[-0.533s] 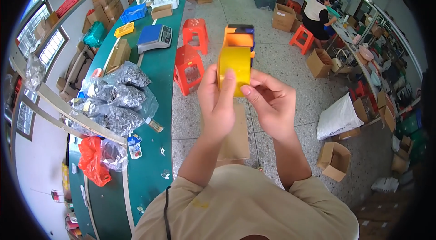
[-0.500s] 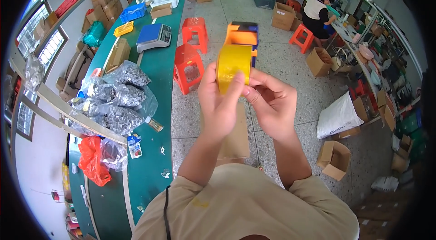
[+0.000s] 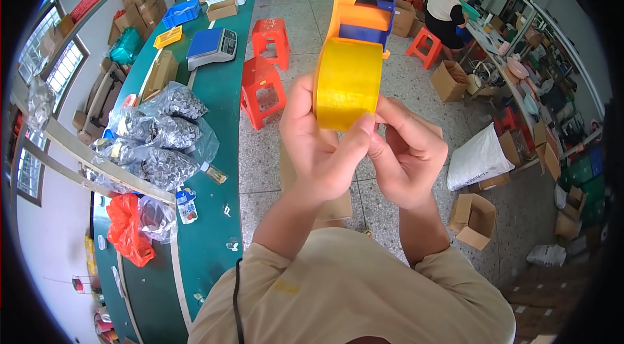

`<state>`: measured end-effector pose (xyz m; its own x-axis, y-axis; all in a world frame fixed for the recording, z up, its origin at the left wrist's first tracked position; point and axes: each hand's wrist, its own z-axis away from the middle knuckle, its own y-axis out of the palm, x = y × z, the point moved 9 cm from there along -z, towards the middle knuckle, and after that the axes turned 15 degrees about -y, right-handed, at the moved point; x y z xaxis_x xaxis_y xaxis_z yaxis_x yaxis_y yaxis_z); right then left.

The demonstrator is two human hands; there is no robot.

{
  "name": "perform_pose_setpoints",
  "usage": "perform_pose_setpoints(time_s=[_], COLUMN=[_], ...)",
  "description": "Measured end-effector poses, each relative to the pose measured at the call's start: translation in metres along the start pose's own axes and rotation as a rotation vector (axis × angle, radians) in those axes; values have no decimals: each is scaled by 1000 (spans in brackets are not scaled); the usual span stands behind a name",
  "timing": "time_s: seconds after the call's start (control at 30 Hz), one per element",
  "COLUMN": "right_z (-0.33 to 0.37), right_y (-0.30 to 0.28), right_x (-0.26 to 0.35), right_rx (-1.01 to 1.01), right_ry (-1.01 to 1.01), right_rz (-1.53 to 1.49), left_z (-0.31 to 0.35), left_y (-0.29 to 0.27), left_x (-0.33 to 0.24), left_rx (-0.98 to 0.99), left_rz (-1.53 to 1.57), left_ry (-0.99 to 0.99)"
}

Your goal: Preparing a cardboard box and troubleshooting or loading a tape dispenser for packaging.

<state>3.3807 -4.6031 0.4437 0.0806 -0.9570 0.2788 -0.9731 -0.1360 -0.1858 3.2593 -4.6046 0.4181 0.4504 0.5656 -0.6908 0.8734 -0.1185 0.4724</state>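
Note:
In front of my chest I hold a tape dispenser (image 3: 364,9) with an orange and dark blue frame and a black front edge. A wide roll of yellow packing tape (image 3: 349,80) sits in it, facing me. My left hand (image 3: 318,149) wraps round the roll's left side, the thumb pressed on its lower face. At the lower right edge of the roll, the fingers of my right hand (image 3: 409,152) are curled in a pinch, thumb and forefinger touching the tape near my left thumb. Whether a loose tape end lies between them is too small to make out.
On the left a long green table (image 3: 211,110) carries bags of metal parts (image 3: 166,139), a blue-topped scale (image 3: 212,48) and trays. Red stools (image 3: 262,87) stand beside it. A cardboard box (image 3: 472,220) and white sack (image 3: 480,157) are on the right; a person (image 3: 445,15) sits farther back.
Both hands have raised the dispenser and turned it, so the tape roll looks larger and more of the orange frame shows. My right fingers stay at the roll's lower right edge.

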Motion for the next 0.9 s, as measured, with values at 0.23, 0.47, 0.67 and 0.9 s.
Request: perform_pose_setpoints(time_s=[0.23, 0.47, 0.67, 0.9], right_z=[-3, 4, 12, 13], right_y=[-1, -2, -9, -19], right_x=[15, 3, -9, -16], right_rx=[1, -79, -124, -159], right_ry=[-123, 10, 77, 50], right_rz=[-5, -187, -234, -249], left_z=[5, 3, -5, -4], left_y=[7, 7, -13, -67], left_x=[-15, -11, -7, -20], left_rx=[18, 61, -165, -337], left_rz=[2, 21, 176, 119], left_ry=[77, 5, 90, 345])
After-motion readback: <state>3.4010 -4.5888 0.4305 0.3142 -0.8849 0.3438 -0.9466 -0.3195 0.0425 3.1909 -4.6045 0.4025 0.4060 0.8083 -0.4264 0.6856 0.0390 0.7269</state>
